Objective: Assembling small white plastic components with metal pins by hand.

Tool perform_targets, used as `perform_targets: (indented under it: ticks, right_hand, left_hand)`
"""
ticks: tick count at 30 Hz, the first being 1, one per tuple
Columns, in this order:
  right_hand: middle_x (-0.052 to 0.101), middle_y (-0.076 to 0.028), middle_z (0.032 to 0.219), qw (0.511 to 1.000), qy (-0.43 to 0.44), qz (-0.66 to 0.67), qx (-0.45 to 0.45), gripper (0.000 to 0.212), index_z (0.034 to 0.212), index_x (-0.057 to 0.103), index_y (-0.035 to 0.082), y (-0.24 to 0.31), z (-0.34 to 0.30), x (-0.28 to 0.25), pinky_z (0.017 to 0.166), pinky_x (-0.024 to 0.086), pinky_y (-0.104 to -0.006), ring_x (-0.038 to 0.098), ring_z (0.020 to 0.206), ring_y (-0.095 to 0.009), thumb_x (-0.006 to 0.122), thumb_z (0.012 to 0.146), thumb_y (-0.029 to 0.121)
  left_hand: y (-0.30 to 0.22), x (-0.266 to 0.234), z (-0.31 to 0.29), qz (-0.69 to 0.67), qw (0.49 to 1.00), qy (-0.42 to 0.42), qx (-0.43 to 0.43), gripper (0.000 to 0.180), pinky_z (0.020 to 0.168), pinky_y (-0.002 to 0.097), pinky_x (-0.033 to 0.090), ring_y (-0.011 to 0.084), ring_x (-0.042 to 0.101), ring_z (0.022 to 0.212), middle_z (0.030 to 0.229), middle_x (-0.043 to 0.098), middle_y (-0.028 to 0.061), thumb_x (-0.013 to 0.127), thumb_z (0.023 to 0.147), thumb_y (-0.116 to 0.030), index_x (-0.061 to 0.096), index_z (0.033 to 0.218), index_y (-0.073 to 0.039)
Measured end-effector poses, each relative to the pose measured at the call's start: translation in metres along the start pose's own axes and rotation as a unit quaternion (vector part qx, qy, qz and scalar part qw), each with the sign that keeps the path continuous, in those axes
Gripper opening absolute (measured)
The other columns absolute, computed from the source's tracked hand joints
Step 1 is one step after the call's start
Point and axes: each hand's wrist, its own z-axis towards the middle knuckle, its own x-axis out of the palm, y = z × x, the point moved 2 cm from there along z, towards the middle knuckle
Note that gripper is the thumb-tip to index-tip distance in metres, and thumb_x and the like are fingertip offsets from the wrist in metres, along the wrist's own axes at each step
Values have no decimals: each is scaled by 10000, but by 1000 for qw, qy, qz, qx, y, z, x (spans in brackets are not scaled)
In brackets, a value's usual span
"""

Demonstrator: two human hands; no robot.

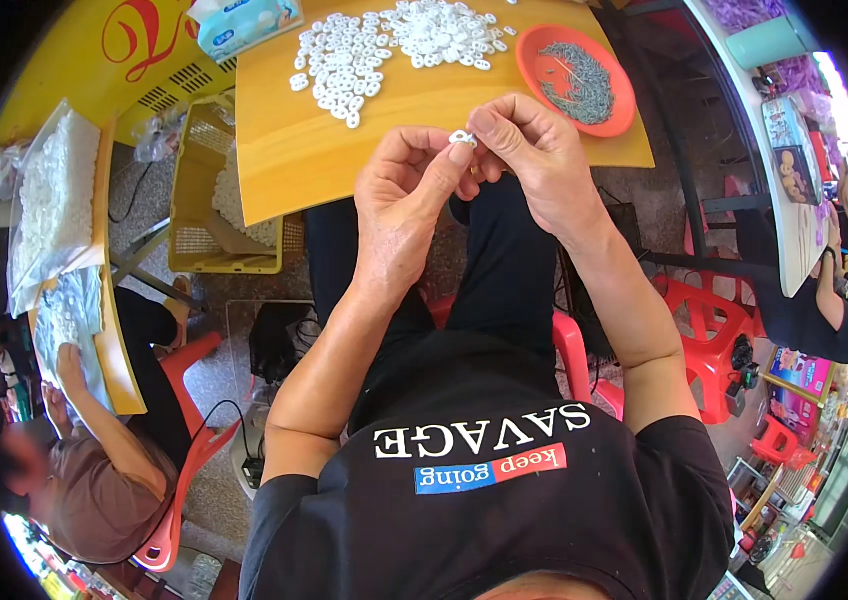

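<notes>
A small white plastic piece (461, 138) with holes is pinched between my two hands, just past the near edge of the wooden table (444, 100). My left hand (414, 190) grips it between thumb and curled fingers. On its other side my right hand (529, 150) has its thumb and forefinger pressed together close against the piece; whether they hold a second small part is hidden. Many similar white pieces (344, 65) lie spread over the table, with a denser heap (444, 30) beside them. To the right sits a round red tray (534, 65) of small grey metal parts (584, 85).
A tissue pack (249, 25) is at the table's far left. Below stands a yellow crate (194, 200) holding white pieces. At left, a person (94, 480) works at another table beside a clear bag (54, 190) of white parts. Red plastic stools (709, 340) stand at right.
</notes>
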Motion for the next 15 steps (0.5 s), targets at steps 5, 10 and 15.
perform_targets:
  ticks: [5, 10, 15]
  right_hand:
    - [598, 15, 728, 1000, 2, -11, -16, 229, 894, 626, 22, 0, -1, 2, 542, 420, -185, 518, 609, -27, 648, 932, 247]
    - [617, -2, 722, 991, -16, -116, -62, 207, 880, 618, 8, 4, -2, 2, 522, 428, -185, 545, 599, -38, 659, 923, 207]
    - [586, 13, 701, 986, -20, -156, -56, 191, 867, 606, 13, 13, -5, 10, 543, 420, -180, 523, 610, -31, 645, 931, 189]
  left_hand:
    - [-2, 0, -3, -2, 1000, -3, 0, 126, 671, 255, 467, 129, 582, 712, 840, 631, 71, 634, 918, -89, 574, 987, -2]
    - [-2, -1, -3, 0, 1000, -17, 1, 125, 652, 233, 479, 110, 586, 705, 830, 639, 77, 643, 911, -71, 568, 953, 20]
    - [-4, -3, -3, 51, 998, -28, -11, 124, 642, 230, 481, 101, 585, 692, 817, 636, 66, 645, 911, -77, 572, 937, 19]
